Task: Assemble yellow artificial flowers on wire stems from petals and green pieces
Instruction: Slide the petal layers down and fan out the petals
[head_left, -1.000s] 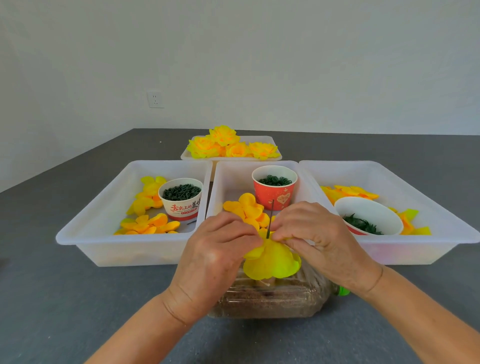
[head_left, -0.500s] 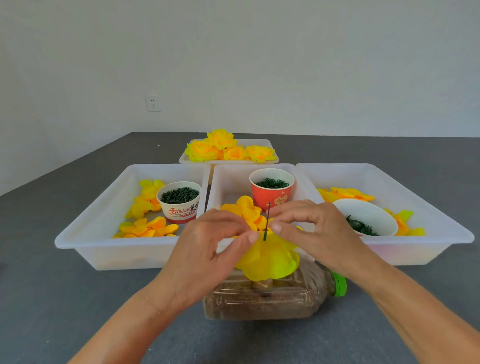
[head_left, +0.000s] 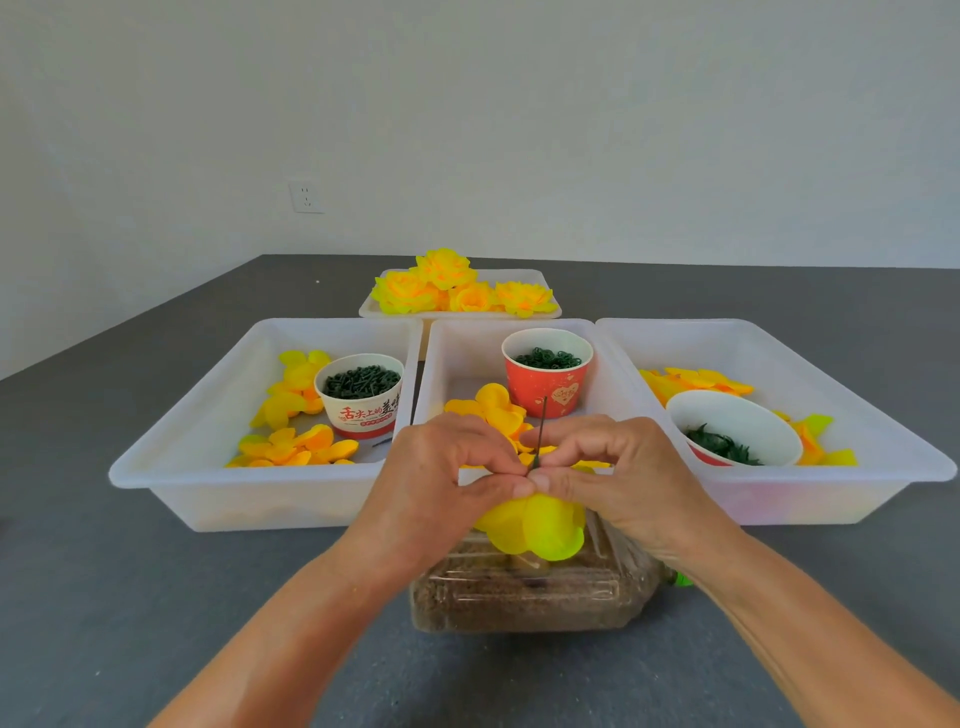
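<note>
Near the middle of the frame, both hands, left hand (head_left: 441, 483) and right hand (head_left: 623, 478), curl their fingers tight, pinching the thin wire stem (head_left: 540, 426) above a yellow petal (head_left: 540, 525).

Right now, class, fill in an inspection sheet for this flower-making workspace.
Surface: dark grey table.
Job's things: thin dark wire stem upright, yellow fabric petal threaded beneath; three white plastic trays hold loose petals and cups of green pieces; finished yellow flowers in the far tray.
Clutter: clear plastic bottle lying under the hands.
Grippers: left hand and right hand pinch the stem.
Cables: nothing seen.
Surroundings: white wall, socket.
</note>
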